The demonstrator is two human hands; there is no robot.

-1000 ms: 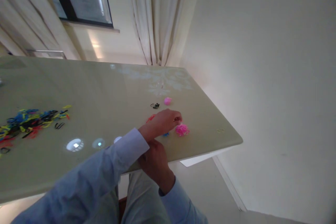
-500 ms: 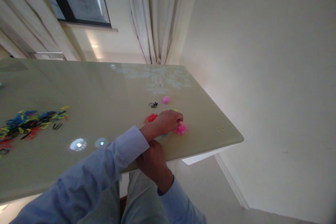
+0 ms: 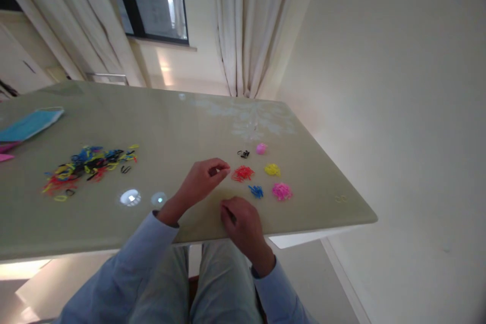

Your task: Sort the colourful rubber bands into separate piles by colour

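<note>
My left hand (image 3: 205, 179) hovers over the table just left of a pile of small red rubber bands (image 3: 243, 173), its thumb and forefinger pinched together. Whatever sits in that pinch, if anything, is too small to name. Nearer the table's front edge, my right hand (image 3: 244, 225) rests with its fingers curled in, their inside hidden. Blue rubber bands (image 3: 256, 191) lie just beyond it. To the right are piles of pink rubber bands (image 3: 282, 191) and yellow rubber bands (image 3: 272, 169). Farther back sit a few black rubber bands (image 3: 243, 154) and a pink ball-like thing (image 3: 261, 149).
A larger mixed heap of coloured rubber bands (image 3: 91, 164) spreads over the left of the table (image 3: 170, 126). Beyond it lies a blue face mask (image 3: 32, 124). Two pale yellow bands (image 3: 340, 199) are by the right edge, close to the wall (image 3: 410, 136).
My left hand has drawn back leftward from the pink pile, uncrossing from my right hand. The view has swung left, bringing the face mask into sight.
</note>
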